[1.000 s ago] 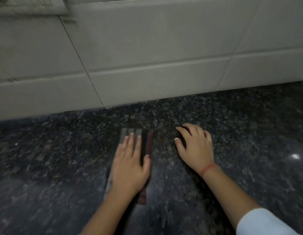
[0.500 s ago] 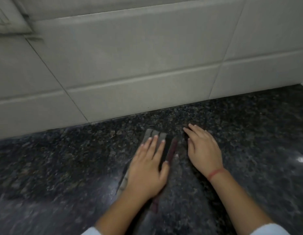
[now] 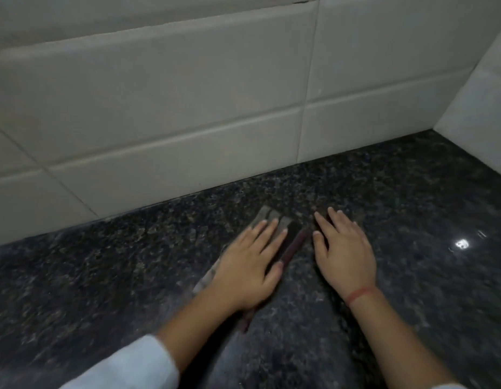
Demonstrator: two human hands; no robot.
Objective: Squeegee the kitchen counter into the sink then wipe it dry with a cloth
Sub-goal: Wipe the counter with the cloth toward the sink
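Note:
A folded striped cloth (image 3: 292, 242), grey, dark and maroon, lies slanted on the dark speckled granite counter (image 3: 117, 265) a little in front of the back wall. My left hand (image 3: 249, 268) lies flat on top of it with fingers spread, pressing it onto the stone and hiding most of it. My right hand (image 3: 344, 254), with a red thread round the wrist, rests flat on the bare counter just right of the cloth, fingers apart and holding nothing. No squeegee or sink is in view.
Pale tiled wall (image 3: 187, 108) runs along the counter's back edge. A side wall (image 3: 482, 102) closes the counter at the right, forming a corner. A light reflects as a bright glint (image 3: 462, 244) on the counter to the right of my hands.
Both hands and the cloth have slid to the right along the counter toward the corner. The cloth now lies more slanted, and my right hand is closer to it.

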